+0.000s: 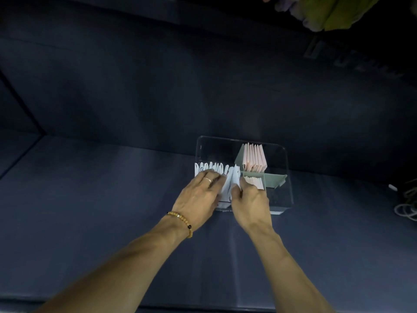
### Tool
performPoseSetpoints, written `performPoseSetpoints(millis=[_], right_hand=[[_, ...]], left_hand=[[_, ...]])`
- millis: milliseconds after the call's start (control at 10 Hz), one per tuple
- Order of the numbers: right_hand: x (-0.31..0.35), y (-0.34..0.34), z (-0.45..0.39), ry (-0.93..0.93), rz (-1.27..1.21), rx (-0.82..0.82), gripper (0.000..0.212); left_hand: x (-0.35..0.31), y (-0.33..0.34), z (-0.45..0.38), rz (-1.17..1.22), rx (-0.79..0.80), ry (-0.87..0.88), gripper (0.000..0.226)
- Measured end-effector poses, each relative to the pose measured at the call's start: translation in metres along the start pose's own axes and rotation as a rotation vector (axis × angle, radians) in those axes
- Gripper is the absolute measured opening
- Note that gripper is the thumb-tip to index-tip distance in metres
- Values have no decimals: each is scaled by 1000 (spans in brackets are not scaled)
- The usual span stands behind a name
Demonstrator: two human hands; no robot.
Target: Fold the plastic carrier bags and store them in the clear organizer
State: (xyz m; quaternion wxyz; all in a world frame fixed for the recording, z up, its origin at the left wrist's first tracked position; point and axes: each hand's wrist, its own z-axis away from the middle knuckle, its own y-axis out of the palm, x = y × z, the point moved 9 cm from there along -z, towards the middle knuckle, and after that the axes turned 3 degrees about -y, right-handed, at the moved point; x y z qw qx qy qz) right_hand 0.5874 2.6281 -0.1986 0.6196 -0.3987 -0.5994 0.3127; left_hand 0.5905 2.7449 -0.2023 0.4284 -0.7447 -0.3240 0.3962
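Observation:
A clear organizer stands on a dark blue surface, split by grey-green dividers. Several folded white bags stand in a row in its front left part. Folded pink bags fill the back right compartment, and a smaller pink stack stands in front of them. My left hand lies over the white row with straight fingers pressing on the bags. My right hand pinches a folded white bag at the right end of that row.
The dark blue padded surface spreads to the left and toward me. A coil of white cable lies at the right edge. Green and purple cloth shows at the top right corner.

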Motion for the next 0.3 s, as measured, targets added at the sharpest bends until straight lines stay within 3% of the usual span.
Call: performPoseSetpoints(millis=[100, 200, 300], right_hand=[[-5, 13, 5, 39, -29, 90, 31], [-10, 2, 11, 125, -182, 27, 34], [-15, -28, 26, 168, -297, -157, 31]], left_hand=[[-2, 5, -5, -14, 16, -5, 52], [-4, -6, -8, 93, 39, -30, 46], [5, -32, 4, 265, -46, -181, 41]])
